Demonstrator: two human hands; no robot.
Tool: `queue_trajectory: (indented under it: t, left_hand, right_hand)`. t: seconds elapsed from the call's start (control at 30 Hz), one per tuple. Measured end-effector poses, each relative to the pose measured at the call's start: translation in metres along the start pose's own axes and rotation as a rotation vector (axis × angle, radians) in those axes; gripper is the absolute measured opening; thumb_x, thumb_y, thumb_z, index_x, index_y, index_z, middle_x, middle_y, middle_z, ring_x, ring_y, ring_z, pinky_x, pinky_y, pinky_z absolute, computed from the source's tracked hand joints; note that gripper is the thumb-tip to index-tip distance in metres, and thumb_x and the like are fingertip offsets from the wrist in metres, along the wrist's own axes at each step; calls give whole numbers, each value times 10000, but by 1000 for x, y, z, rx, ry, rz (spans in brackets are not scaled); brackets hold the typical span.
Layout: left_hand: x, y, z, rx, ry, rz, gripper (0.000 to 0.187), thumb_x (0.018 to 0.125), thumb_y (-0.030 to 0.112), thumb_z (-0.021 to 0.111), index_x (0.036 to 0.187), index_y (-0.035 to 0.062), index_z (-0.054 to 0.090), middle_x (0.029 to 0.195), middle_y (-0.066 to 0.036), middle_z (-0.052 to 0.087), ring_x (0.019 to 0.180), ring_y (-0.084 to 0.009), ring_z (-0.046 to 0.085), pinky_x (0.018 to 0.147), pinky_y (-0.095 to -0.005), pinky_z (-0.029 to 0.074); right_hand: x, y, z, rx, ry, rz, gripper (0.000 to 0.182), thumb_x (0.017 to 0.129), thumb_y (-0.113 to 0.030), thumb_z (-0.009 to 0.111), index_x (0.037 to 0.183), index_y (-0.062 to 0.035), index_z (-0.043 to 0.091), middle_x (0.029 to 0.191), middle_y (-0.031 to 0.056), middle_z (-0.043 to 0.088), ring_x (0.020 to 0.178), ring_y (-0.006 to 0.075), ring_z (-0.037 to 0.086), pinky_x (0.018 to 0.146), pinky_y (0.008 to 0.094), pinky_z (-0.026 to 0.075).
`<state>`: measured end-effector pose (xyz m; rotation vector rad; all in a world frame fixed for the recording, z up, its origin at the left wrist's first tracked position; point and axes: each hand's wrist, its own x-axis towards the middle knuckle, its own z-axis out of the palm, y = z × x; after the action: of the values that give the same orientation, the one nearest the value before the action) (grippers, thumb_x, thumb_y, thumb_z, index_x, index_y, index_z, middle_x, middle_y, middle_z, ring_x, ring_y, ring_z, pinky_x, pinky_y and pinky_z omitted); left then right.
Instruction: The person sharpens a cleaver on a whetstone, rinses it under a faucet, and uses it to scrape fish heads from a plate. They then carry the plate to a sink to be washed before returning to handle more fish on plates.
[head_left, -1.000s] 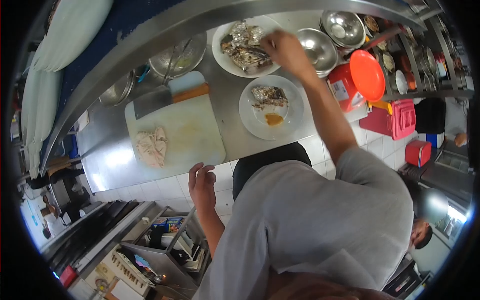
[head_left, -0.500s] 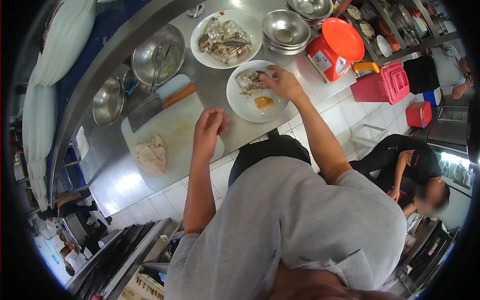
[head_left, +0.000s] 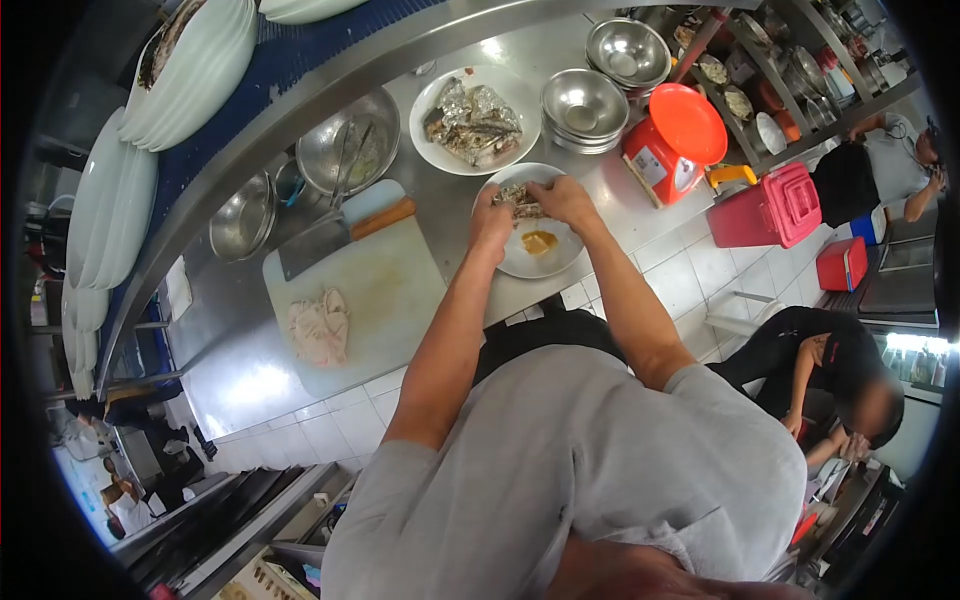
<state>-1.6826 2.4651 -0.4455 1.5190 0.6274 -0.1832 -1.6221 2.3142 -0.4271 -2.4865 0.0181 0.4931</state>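
Observation:
Both of my hands meet over a white bowl near the counter's front edge. My left hand grips the left side of a silvery, charred piece of cooked fish, fingers bent round it. On its other side my right hand pinches the same piece; the fingers partly hide it. A patch of yellow-brown sauce lies in the bowl just below. Behind stands a larger white plate with cooked fish and crumpled foil.
Left of my hands, a cutting board bears a cleaver with a wooden handle and some pale meat. Steel bowls and a red scale stand right. A steel rail arches overhead. A person sits at right.
My left hand has moved from above the cutting board to the bowl and taken hold of the fish. The right hand stays at the bowl. My view has shifted slightly.

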Motion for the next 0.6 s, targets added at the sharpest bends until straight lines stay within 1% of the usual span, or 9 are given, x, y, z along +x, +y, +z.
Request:
queue_trajectory:
  t: [0.03, 0.1, 0.2, 0.27, 0.3, 0.4, 0.47, 0.53, 0.6]
  left_hand:
    - [3, -1, -2, 1, 3, 1, 523, 855, 99, 543, 1372, 54, 481, 1305, -208, 559, 1175, -286, 560, 974, -357, 435]
    - [2, 0, -5, -16, -41, -1, 477, 874, 93, 566, 1346, 59, 503, 1130, -128, 611, 955, -200, 596, 804, -322, 480]
    - [-4, 4, -5, -57, -34, 22, 445, 882, 110, 564, 1323, 76, 524, 1068, -95, 609, 902, -170, 575, 762, -297, 467]
    - [-7, 9, -8, -51, -48, -4, 434, 885, 117, 567, 1316, 92, 533, 1053, -80, 606, 902, -160, 570, 759, -301, 465]
    - [-9, 10, -8, -44, -67, -31, 423, 888, 124, 569, 1310, 109, 541, 1037, -65, 603, 902, -150, 565, 755, -305, 463]
    - [-3, 5, -8, -76, -82, -31, 394, 906, 125, 568, 1299, 142, 553, 1050, -40, 600, 936, -148, 568, 782, -321, 472]
    - [1, 5, -9, -87, -105, 3, 375, 923, 132, 564, 1296, 151, 557, 1060, -29, 597, 954, -146, 567, 800, -328, 475]
    - [2, 7, -14, -91, -131, 35, 355, 939, 140, 559, 1294, 161, 562, 1071, -18, 594, 972, -144, 567, 818, -335, 478]
    - [-9, 38, -19, 52, -135, 108, 327, 968, 153, 542, 1293, 158, 564, 1096, -20, 590, 1007, -143, 568, 850, -327, 478]
  right_hand:
    - [0, 1, -1, 38, -3, -9, 585, 852, -539, 608, 800, 34, 717, 724, 174, 691, 747, 294, 689, 746, 387, 518]
    - [-5, -4, -10, 75, -7, -17, 568, 843, -524, 624, 831, 36, 717, 723, 165, 691, 735, 276, 689, 738, 379, 518]
    - [-8, -8, -20, 192, -133, 25, 601, 808, -539, 672, 930, 49, 703, 831, 195, 710, 821, 306, 702, 773, 388, 528]
    - [-7, -7, -22, 230, -123, 14, 541, 806, -485, 701, 891, 49, 694, 746, 172, 698, 713, 253, 694, 695, 360, 529]
    - [-9, -7, -22, 230, -123, 15, 541, 806, -485, 701, 891, 49, 694, 746, 172, 698, 713, 253, 694, 695, 360, 529]
    - [-9, -2, -20, 360, -128, -8, 518, 808, -419, 733, 969, 68, 659, 742, 179, 689, 682, 224, 686, 658, 340, 529]
    - [-11, 1, -16, 493, -136, -10, 578, 837, -323, 750, 1177, 96, 542, 880, 178, 682, 723, 204, 657, 665, 318, 525]
    - [-20, 3, -15, 507, -98, -43, 585, 848, -296, 743, 1220, 86, 503, 884, 185, 680, 735, 206, 658, 677, 310, 525]
    - [-30, -10, -28, 525, -47, -80, 597, 859, -270, 737, 1264, 75, 465, 888, 192, 678, 746, 209, 659, 688, 303, 526]
